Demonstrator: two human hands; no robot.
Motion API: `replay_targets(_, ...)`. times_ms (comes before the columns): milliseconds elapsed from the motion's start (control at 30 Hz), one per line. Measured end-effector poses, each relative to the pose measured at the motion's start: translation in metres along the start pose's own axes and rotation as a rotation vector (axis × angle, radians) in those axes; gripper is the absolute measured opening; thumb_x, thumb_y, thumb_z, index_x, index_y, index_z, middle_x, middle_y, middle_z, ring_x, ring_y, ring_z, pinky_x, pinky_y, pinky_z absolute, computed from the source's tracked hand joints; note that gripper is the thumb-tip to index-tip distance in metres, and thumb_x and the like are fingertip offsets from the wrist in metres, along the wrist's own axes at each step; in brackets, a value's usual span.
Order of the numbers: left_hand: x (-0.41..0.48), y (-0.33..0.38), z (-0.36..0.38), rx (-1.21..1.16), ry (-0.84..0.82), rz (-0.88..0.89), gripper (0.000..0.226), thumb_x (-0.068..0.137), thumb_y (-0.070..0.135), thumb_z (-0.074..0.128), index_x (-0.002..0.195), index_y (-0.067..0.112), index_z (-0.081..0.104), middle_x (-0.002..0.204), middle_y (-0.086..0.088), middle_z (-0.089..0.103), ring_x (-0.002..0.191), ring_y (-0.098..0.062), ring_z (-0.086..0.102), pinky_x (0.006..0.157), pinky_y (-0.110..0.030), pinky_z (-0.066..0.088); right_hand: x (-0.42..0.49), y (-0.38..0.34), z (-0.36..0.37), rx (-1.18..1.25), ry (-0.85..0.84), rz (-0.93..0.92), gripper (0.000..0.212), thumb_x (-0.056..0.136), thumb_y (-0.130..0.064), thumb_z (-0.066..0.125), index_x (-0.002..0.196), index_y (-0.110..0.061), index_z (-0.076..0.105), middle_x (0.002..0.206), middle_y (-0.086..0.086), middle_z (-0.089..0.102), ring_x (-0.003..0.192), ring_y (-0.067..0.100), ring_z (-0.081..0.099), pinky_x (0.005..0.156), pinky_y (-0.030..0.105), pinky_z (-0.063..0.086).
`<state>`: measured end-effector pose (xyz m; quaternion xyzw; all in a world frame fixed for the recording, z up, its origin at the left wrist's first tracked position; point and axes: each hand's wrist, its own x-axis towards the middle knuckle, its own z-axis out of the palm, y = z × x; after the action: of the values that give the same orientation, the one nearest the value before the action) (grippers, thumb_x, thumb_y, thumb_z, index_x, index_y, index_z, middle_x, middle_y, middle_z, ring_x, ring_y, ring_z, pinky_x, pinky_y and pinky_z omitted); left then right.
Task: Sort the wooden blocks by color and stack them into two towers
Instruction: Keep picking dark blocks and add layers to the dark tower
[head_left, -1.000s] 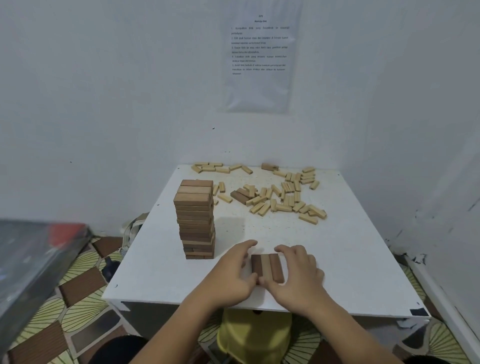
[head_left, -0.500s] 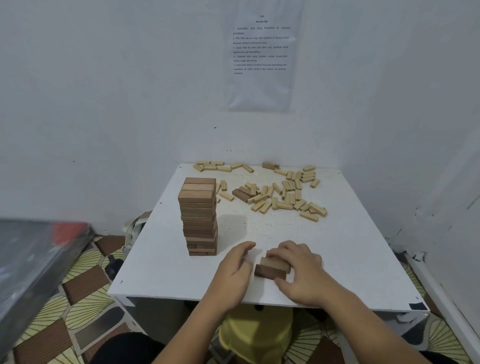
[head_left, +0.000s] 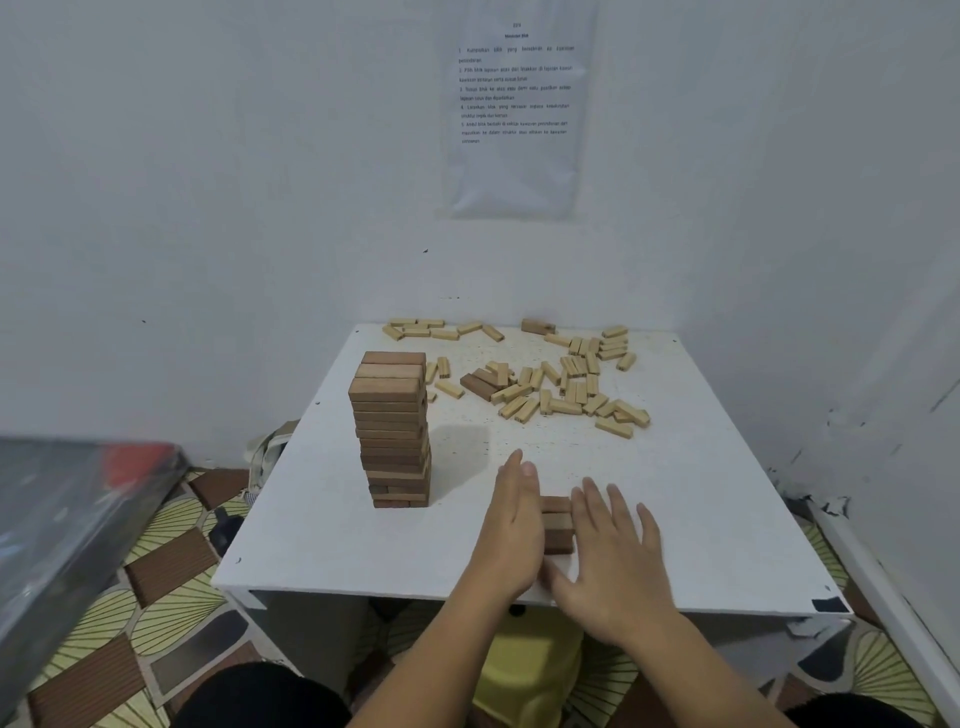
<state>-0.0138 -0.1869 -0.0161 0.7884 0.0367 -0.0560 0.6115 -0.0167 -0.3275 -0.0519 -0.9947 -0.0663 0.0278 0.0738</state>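
Brown tower (head_left: 392, 431) stands left of centre on the white table (head_left: 727, 519), upright and many layers high, its top blocks running side to side. Right of its base is open tabletop, then my left hand (head_left: 511, 525), fingers straight and together, set against the left side of a small brown block set (head_left: 557, 525). That set lies near the front edge, between my two hands. It shows as three bands front to back, so I judge the long axes run side to side, with the ends hidden by my palms. My right hand (head_left: 615, 545) is flat too, fingers straight and spread, against the set's right side. Neither hand is curled round anything.

The tower lies away and to the left of the set, so my left hand is the nearer one and the carry would cross bare table. Farther right and back, the pale blocks (head_left: 561, 384) lie scattered, well apart from my hands, with a few brown strays (head_left: 480, 384) among them. The front edge sits close under my wrists, so I'd lift the set rather than drag it toward me.
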Motion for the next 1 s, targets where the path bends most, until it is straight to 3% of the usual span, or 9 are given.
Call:
replay_targets(400, 0.006, -0.003, -0.004, 0.068, -0.054, -0.001, 0.079, 0.097, 0.074, 0.014, 0.165, 0.034, 0.013, 0.171, 0.017, 0.009, 0.154, 0.003, 0.002, 0.129, -0.034, 0.001, 0.001, 0.001, -0.001, 0.004, -0.013, -0.019, 0.105, 0.080, -0.083, 0.014, 0.164, -0.021, -0.001, 0.171, -0.002, -0.011, 0.157, 0.022, -0.015, 0.127, 0.047, -0.005)
replay_targets(533, 0.004, -0.012, -0.013, 0.483, 0.000, 0.159, 0.059, 0.112, 0.042, 0.018, 0.166, 0.023, 0.007, 0.173, 0.009, 0.005, 0.153, 0.002, -0.007, 0.127, -0.029, -0.007, 0.004, 0.008, -0.006, -0.030, -0.017, -0.025, 0.124, 0.065, -0.096, -0.013, 0.164, -0.022, -0.005, 0.171, -0.002, -0.015, 0.157, 0.022, -0.016, 0.126, 0.048, -0.006)
replay_targets(633, 0.003, -0.026, -0.025, 0.793, -0.037, 0.231, 0.066, 0.109, 0.039, 0.026, 0.166, 0.017, 0.000, 0.174, 0.002, -0.004, 0.158, -0.010, -0.011, 0.128, -0.032, -0.005, 0.005, 0.010, -0.008, -0.061, -0.022, -0.036, 0.132, 0.053, -0.093, -0.024, 0.163, -0.022, -0.008, 0.170, -0.003, -0.018, 0.156, 0.023, -0.018, 0.126, 0.050, -0.007)
replay_targets(700, 0.003, -0.033, -0.031, 0.948, -0.068, 0.210, 0.072, 0.108, 0.050, 0.022, 0.165, 0.015, -0.006, 0.173, -0.002, -0.013, 0.157, -0.014, -0.018, 0.128, -0.034, -0.008, 0.004, 0.009, -0.006, -0.062, -0.024, -0.041, 0.125, 0.060, -0.094, -0.020, 0.163, -0.023, -0.009, 0.170, -0.003, -0.018, 0.156, 0.024, -0.018, 0.126, 0.051, -0.006)
replay_targets(833, 0.004, -0.039, -0.029, 1.077, -0.115, 0.138, 0.082, 0.104, 0.064, 0.012, 0.164, 0.012, -0.010, 0.171, -0.006, -0.018, 0.156, -0.018, -0.022, 0.127, -0.037, -0.011, 0.003, 0.011, -0.001, -0.060, -0.015, -0.057, 0.103, 0.082, -0.089, 0.008, 0.163, -0.028, -0.008, 0.171, -0.002, -0.016, 0.157, 0.026, -0.016, 0.125, 0.054, -0.005)
replay_targets(1000, 0.001, -0.040, -0.021, 1.125, -0.111, 0.143, 0.083, 0.102, 0.066, 0.005, 0.165, 0.012, -0.005, 0.172, -0.005, -0.013, 0.157, -0.018, -0.019, 0.128, -0.040, -0.009, 0.002, 0.010, 0.000, -0.074, -0.025, -0.062, 0.099, 0.084, -0.083, 0.012, 0.163, -0.027, -0.008, 0.170, -0.001, -0.017, 0.156, 0.027, -0.018, 0.124, 0.055, -0.006)
